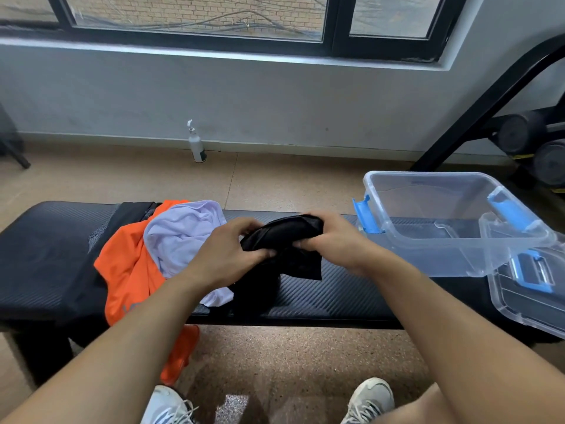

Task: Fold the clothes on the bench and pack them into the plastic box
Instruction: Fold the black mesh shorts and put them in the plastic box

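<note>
A black garment (284,240) is bunched between both hands just above the black bench (336,295). My left hand (227,250) grips its left side and my right hand (333,240) grips its right side; its loose end hangs down onto the bench. Left of it lies a pile: a pale lilac garment (180,234) on top of an orange shirt (125,270), which drapes over the bench's front edge, and another black garment (128,215) behind. The clear plastic box (394,185) with blue clips stands empty at the bench's right end.
The box's clear lid (519,304) leans at the far right of the bench. A white pump bottle (196,145) stands on the floor by the wall. Black gym equipment (535,139) is at the back right. My two shoes show below.
</note>
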The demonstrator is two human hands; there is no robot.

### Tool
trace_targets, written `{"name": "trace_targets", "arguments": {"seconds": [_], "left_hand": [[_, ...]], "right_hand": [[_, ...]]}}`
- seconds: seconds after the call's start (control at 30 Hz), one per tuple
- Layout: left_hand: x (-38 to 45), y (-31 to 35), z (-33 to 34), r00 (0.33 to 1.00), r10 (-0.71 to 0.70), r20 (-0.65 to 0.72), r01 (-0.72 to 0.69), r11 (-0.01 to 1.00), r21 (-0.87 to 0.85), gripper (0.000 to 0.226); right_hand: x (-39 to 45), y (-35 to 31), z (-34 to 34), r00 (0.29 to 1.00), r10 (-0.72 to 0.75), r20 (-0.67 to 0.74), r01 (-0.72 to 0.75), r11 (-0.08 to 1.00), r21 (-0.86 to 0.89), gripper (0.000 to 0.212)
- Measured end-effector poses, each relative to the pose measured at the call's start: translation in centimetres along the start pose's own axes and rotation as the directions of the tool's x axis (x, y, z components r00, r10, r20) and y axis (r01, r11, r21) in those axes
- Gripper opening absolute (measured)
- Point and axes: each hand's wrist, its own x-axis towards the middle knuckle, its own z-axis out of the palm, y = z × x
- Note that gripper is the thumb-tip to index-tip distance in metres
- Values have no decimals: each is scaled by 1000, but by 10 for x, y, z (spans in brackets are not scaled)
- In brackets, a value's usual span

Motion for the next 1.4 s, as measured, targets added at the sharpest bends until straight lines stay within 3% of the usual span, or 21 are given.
{"name": "trace_targets", "arguments": {"seconds": [0.07, 0.17, 0.23, 0.3, 0.4, 0.47, 0.57, 0.63, 0.7, 0.8, 0.9, 0.97, 1.03, 1.1, 1.17, 1.23, 1.3, 1.4], "left_hand": [[-1, 2, -2, 994, 0, -107, -4, 999, -32, 56], [2, 9, -5, 972, -92, -217, 55, 984, -171, 47], [3, 11, -5, 976, -172, -137, 130, 953, -275, 41], [0, 5, -3, 982, -175, -70, 153, 957, -245, 56], [-6, 6, 2, 995, -71, -68, 61, 988, -143, 96], [-8, 15, 5, 994, 76, -77, -85, 988, -126, 101], [-8, 23, 13, 976, 204, -77, -214, 964, -155, 85], [-8, 26, 12, 980, 132, -146, -160, 966, -201, 62], [-8, 28, 7, 980, 9, -200, -69, 952, -297, 39], [-4, 27, -4, 985, -122, -125, 38, 848, -529, 20], [-5, 29, -15, 984, -132, 118, 175, 638, -750, 21], [-5, 29, -20, 967, -139, 213, 254, 532, -808, 22], [-3, 25, -23, 965, -155, 211, 261, 504, -823, 32], [-1, 23, -23, 974, -114, 195, 225, 572, -789, 30], [-1, 17, -21, 977, -51, 206, 172, 761, -625, 23], [1, 3, -13, 994, -32, 106, 68, 932, -356, 53], [3, -5, -7, 999, -25, -43, 16, 980, -198, 54], [11, -13, -5, 987, -14, -160, -15, 984, -176, 36]], "right_hand": [[0, -2, -3, 990, -11, -139, 18, 998, 52, 29], [0, -5, -1, 933, -120, -340, 91, 991, -101, 35], [-1, -6, 3, 916, -217, -339, 149, 965, -214, 41], [-3, -7, 5, 918, -259, -301, 176, 945, -277, 42], [-6, -13, 5, 946, -194, -259, 157, 975, -158, 29], [-9, -19, 9, 963, -107, -246, 108, 994, -10, 21], [-11, -26, 13, 989, 16, -144, 23, 964, 265, 18], [-12, -26, 9, 1000, 9, 1, -9, 917, 398, 34], [-13, -24, 5, 994, -52, 97, 12, 929, 369, 53], [-12, -21, 5, 995, -91, 37, 76, 951, 300, 51], [-12, -25, 4, 992, -57, -113, 98, 912, 398, 30], [-12, -29, 0, 989, 2, -147, 70, 873, 483, 20], [-10, -29, -2, 989, 53, -138, 26, 858, 513, 14], [-6, -24, 2, 987, 86, -134, -10, 874, 486, 13], [-1, -17, 7, 986, 87, -139, -17, 897, 441, 15], [3, -11, 8, 988, 70, -136, -9, 914, 406, 17], [7, -6, 6, 993, 37, -113, 6, 933, 360, 20], [13, 0, 2, 989, -83, -126, 106, 976, 191, 23]]}}
